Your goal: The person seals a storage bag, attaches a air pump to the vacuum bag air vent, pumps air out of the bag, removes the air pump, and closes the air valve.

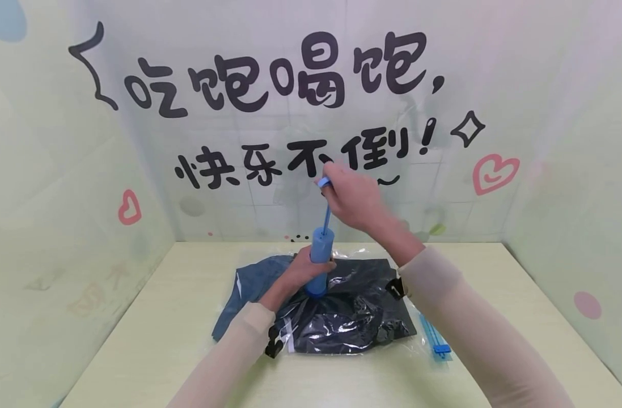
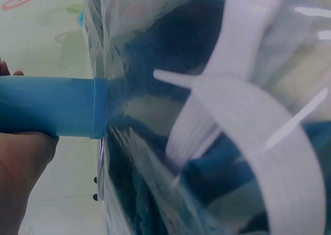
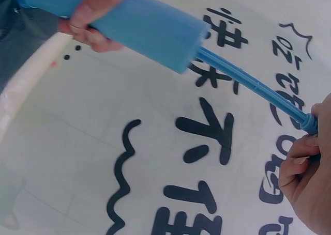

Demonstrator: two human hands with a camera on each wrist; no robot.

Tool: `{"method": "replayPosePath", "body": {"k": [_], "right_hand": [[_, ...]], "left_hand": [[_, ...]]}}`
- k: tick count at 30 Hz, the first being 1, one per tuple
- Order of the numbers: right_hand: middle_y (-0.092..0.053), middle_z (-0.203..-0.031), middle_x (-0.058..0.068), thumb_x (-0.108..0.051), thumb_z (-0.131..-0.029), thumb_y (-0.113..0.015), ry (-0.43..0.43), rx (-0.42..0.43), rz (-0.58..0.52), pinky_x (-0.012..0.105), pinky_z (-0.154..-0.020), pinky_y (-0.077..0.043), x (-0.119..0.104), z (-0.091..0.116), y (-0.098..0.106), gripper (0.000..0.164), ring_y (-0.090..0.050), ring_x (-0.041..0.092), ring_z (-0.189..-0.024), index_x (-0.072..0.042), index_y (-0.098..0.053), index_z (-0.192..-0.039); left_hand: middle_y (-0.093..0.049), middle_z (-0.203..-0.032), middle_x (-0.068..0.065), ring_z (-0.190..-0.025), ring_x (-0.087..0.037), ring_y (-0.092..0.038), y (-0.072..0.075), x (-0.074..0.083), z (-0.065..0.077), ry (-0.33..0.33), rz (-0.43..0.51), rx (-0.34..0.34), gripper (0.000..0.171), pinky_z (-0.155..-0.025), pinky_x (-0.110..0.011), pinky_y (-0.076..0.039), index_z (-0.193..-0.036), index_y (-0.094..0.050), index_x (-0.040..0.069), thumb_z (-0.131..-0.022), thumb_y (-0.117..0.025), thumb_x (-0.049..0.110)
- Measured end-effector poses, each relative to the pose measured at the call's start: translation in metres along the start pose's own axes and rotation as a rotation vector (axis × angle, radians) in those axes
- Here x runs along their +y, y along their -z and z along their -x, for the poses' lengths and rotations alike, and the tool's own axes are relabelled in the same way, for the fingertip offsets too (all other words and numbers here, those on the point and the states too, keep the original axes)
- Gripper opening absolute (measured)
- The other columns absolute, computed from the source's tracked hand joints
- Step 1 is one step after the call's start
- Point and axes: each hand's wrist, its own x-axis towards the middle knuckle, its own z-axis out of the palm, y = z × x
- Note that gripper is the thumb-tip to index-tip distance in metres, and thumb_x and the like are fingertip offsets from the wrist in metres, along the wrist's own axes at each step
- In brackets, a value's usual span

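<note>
A blue hand pump stands slightly tilted, its base on a clear plastic bag with dark folded clothing inside. My left hand is wrapped around the pump's barrel. Above it, my right hand grips the handle at the top of the pump. In the right wrist view a long stretch of the blue rod shows between barrel and hand. Through the plastic in the left wrist view, white strap-like bands lie over dark blue fabric. The bag's valve is hidden under the pump's base.
A flat blue-tinted plastic piece with a blue clip lies right of the bag on the pale wooden table. A whitish wall with black lettering rises behind the table, with side walls left and right.
</note>
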Motion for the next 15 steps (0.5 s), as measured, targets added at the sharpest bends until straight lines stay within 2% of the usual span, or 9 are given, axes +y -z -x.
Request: {"method": "replayPosePath", "body": {"k": [3, 5, 8, 11, 15], "right_hand": [[-0.042, -0.07, 0.001, -0.015, -0.104, -0.059, -0.013, 0.022, -0.023, 0.033, -0.045, -0.031, 0.0, -0.004, 0.006, 0.024, -0.038, 0.018, -0.053, -0.01, -0.048, -0.083], [-0.041, -0.07, 0.002, -0.012, -0.103, -0.058, -0.034, 0.016, -0.046, 0.033, -0.046, -0.032, 0.0, -0.005, 0.006, 0.023, -0.038, 0.018, -0.054, -0.01, -0.047, -0.082], [-0.041, -0.069, 0.002, -0.009, -0.101, -0.056, -0.065, -0.006, -0.078, 0.033, -0.049, -0.032, -0.001, -0.004, 0.004, 0.021, -0.038, 0.019, -0.056, -0.009, -0.048, -0.082], [-0.038, -0.067, 0.002, -0.013, -0.102, -0.058, -0.074, -0.053, -0.085, 0.032, -0.05, -0.03, -0.004, -0.002, -0.001, 0.025, -0.036, 0.019, -0.055, -0.009, -0.046, -0.081], [-0.032, -0.063, -0.001, -0.028, -0.105, -0.058, -0.105, -0.17, -0.066, 0.032, -0.048, -0.026, -0.007, 0.008, -0.016, 0.035, -0.031, 0.017, -0.051, -0.012, -0.042, -0.079]], "left_hand": [[-0.064, -0.101, -0.005, -0.094, -0.024, -0.06, 0.001, -0.001, 0.0, 0.0, -0.001, -0.005, 0.025, -0.087, -0.049, -0.046, -0.112, -0.064, 0.0, -0.093, -0.071, 0.014], [-0.064, -0.1, -0.004, -0.093, -0.023, -0.06, 0.002, 0.007, 0.004, 0.003, 0.004, -0.018, 0.02, -0.087, -0.049, -0.046, -0.109, -0.064, 0.001, -0.093, -0.071, 0.012], [-0.064, -0.099, -0.003, -0.093, -0.023, -0.06, 0.003, 0.021, 0.011, 0.005, 0.02, -0.04, 0.019, -0.087, -0.049, -0.046, -0.108, -0.064, -0.002, -0.093, -0.07, 0.009], [-0.064, -0.098, -0.003, -0.093, -0.022, -0.06, 0.003, 0.032, 0.017, 0.001, 0.038, -0.043, 0.018, -0.088, -0.049, -0.046, -0.108, -0.064, -0.003, -0.094, -0.069, 0.007], [-0.065, -0.097, -0.003, -0.092, -0.022, -0.061, 0.004, 0.026, 0.015, -0.012, 0.059, -0.056, 0.013, -0.089, -0.047, -0.047, -0.106, -0.065, 0.001, -0.094, -0.069, 0.004]]}}
